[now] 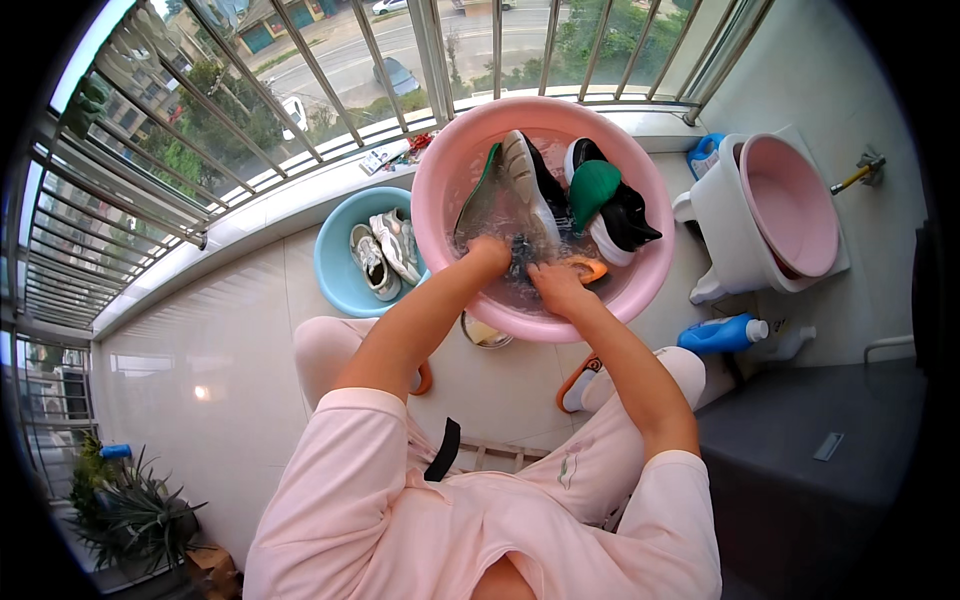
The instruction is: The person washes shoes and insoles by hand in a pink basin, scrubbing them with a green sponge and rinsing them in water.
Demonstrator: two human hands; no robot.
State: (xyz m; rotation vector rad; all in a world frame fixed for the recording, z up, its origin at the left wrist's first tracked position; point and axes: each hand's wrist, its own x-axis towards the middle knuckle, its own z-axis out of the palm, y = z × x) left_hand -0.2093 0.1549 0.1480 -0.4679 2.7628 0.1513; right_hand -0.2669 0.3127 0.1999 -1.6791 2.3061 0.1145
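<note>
Before me a large pink basin (649,296) holds cloudy, foamy water. My left hand (489,253) reaches into it, fingers underwater and hidden. My right hand (556,286) is also partly submerged, beside an orange-rimmed object (589,268) I cannot identify. Between the hands lies a dark, blurred thing (520,259); whether either hand grips it is unclear. A black sneaker with a pale sole (525,176) rests on its side just beyond them. Farther right is another black sneaker (626,214), partly covered by a green insole (595,187). A green-edged insole (478,191) leans at the left.
A light-blue basin (330,274) with white sneakers (386,251) stands left. By the pink basin's near rim sits a small bowl (487,341) holding a pale block. On the right are stacked tubs (716,202), a blue bottle (720,334) and a tap (859,176). Metal railings (311,82) border the far side.
</note>
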